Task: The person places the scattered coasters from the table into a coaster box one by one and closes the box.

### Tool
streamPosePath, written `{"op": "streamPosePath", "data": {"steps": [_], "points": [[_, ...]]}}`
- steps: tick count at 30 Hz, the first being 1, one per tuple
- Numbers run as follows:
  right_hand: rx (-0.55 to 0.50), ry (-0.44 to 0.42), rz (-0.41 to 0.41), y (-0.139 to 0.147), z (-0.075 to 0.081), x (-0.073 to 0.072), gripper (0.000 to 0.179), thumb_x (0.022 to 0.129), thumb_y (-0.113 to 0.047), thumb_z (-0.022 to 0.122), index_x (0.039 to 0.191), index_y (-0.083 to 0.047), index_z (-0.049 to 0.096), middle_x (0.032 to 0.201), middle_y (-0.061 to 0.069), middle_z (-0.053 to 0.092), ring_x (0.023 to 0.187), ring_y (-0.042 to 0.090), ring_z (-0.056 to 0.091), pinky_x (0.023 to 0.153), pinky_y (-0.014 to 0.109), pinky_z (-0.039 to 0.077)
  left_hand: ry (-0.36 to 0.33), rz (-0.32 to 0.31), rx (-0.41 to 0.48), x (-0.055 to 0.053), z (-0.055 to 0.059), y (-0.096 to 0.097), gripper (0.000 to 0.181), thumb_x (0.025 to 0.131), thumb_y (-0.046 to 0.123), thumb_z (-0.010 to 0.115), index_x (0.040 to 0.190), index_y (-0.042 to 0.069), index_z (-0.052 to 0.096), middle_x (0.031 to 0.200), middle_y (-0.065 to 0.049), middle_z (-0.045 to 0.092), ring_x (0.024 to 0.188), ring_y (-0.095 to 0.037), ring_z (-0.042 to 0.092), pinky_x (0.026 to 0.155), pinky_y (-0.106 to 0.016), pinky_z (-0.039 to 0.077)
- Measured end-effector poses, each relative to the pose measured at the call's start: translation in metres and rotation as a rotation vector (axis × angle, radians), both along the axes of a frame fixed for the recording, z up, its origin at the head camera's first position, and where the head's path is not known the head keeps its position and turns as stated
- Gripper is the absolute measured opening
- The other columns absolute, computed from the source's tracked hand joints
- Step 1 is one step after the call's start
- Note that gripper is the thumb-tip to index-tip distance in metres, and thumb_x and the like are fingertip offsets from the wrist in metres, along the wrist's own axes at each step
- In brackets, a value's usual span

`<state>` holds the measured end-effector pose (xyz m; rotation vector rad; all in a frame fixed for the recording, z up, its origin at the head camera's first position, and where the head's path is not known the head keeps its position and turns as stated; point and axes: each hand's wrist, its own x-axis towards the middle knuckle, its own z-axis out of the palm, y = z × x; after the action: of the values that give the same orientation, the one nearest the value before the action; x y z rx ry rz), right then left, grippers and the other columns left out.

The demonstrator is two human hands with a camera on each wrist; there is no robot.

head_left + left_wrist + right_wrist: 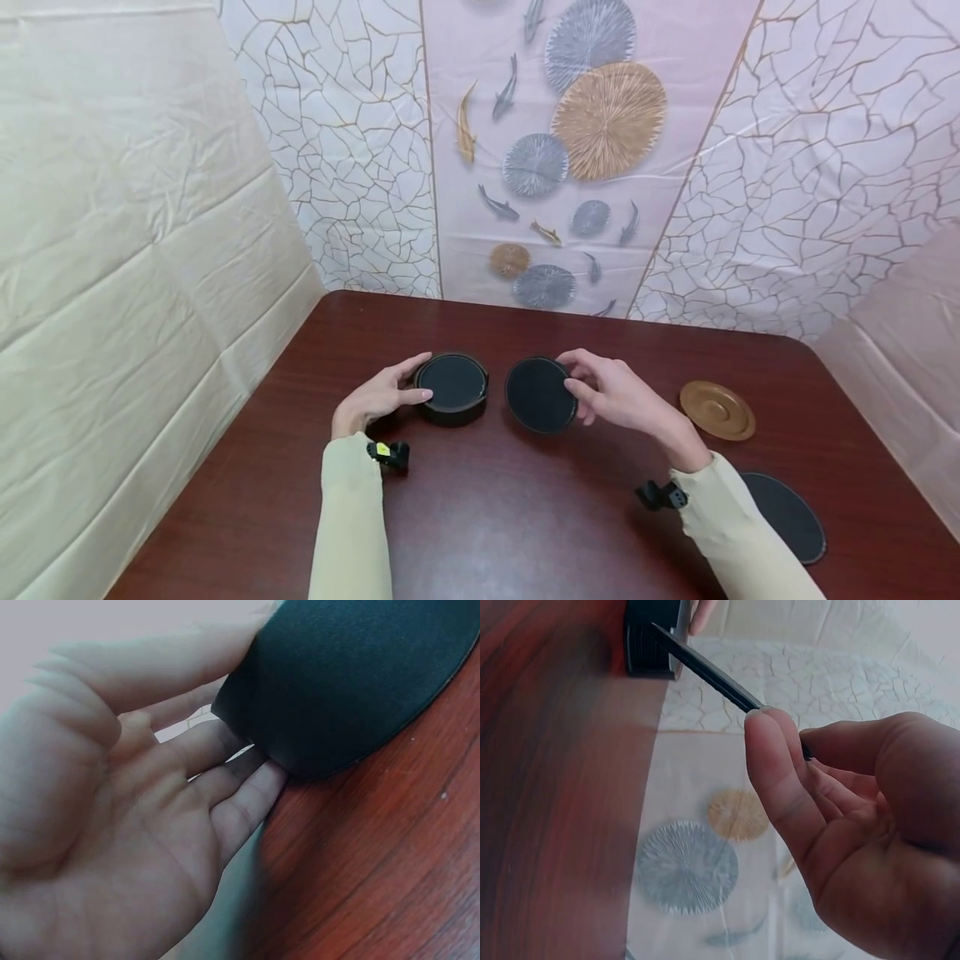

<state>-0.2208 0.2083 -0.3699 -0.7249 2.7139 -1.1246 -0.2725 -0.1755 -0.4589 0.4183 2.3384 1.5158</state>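
Note:
A round black coaster holder (450, 408) with a black coaster (452, 381) lying in its top stands on the table. My left hand (384, 392) grips it from the left, thumb at the near rim and fingers along the far side. In the left wrist view the holder's dark curved wall (352, 682) shows between thumb and fingers. Just to the right, my right hand (611, 390) pinches another black coaster (540, 395) by its right edge, tilted and above the table. The right wrist view shows this coaster edge-on, its far end toward the holder.
A brown round saucer-like disc (717, 410) lies on the right of the dark red wooden table (480, 517). Another black coaster (783, 517) lies nearer, partly hidden by the right sleeve. Patterned cloth (360, 150) hangs behind the table.

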Motion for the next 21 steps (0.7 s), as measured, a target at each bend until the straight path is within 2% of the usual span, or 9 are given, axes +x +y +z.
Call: {"op": "streamPosePath", "data": {"steps": [9, 15, 21], "points": [[-0.088, 0.002, 0.003, -0.020, -0.003, -0.007, 0.039, 0.097, -0.009, 0.060, 0.134, -0.014, 0.051, 0.096, 0.012, 0.068, 0.058, 0.017, 0.067, 0.055, 0.031, 0.057, -0.010, -0.001, 0.026, 0.000, 0.000, 0.001, 0.077, 0.091, 0.022, 0.071, 0.155, 0.025, 0.029, 0.154, -0.003, 0.041, 0.141, -0.023, 0.041, 0.115, -0.045, 0.033], [-0.138, 0.010, -0.009, -0.033, -0.004, -0.010, 0.042, 0.097, -0.007, 0.058, 0.137, -0.015, 0.049, 0.094, 0.014, 0.067, 0.058, 0.019, 0.068, 0.054, 0.032, 0.057, -0.031, 0.001, 0.049, -0.001, 0.000, 0.000, 0.077, 0.091, 0.020, 0.070, 0.156, 0.024, 0.029, 0.155, -0.004, 0.040, 0.142, -0.023, 0.040, 0.115, -0.044, 0.032], [-0.223, 0.030, -0.022, -0.045, -0.012, -0.015, 0.042, 0.097, -0.004, 0.058, 0.137, -0.013, 0.048, 0.090, 0.016, 0.066, 0.057, 0.022, 0.068, 0.053, 0.033, 0.057, -0.037, 0.000, 0.054, -0.001, 0.000, 0.000, 0.077, 0.091, 0.020, 0.070, 0.156, 0.023, 0.029, 0.156, -0.004, 0.038, 0.142, -0.023, 0.038, 0.115, -0.044, 0.032]]}}
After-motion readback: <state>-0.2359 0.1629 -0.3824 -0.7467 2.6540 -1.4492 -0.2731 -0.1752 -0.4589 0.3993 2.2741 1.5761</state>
